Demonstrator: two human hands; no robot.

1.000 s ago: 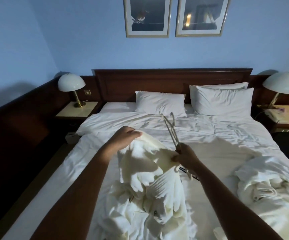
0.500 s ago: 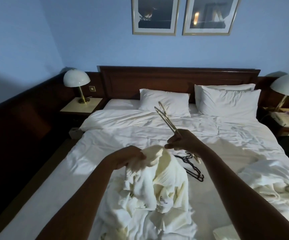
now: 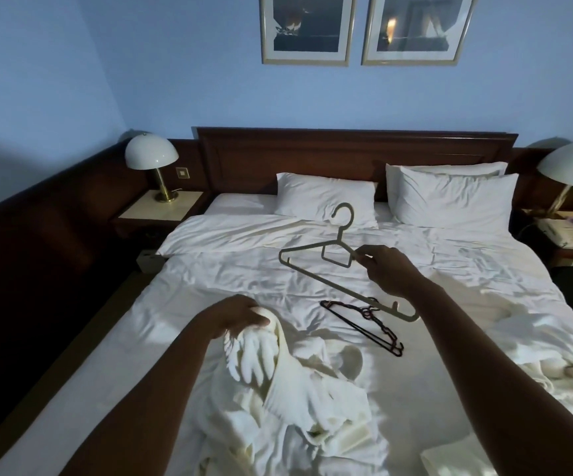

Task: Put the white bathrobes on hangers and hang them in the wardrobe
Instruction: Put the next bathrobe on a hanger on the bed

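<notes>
White bathrobe (image 3: pixel 278 383) bunched on the bed (image 3: pixel 230 269), its top pinched up by the left hand (image 3: pixel 235 316). Right hand (image 3: pixel 386 269) grips the pale hanger (image 3: pixel 333 269) just beyond, its bar slanting away toward the robe.

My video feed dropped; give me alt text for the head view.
Over a white bed, the right hand holds up a pale hanger while the left hand grips a white bathrobe. Dark hangers lie on the sheet.

bathrobe (image 3: pixel 288 383): white | held hanger (image 3: pixel 333 269): pale grey | lying hangers (image 3: pixel 367 324): black | headboard (image 3: pixel 357 156): dark brown
</notes>
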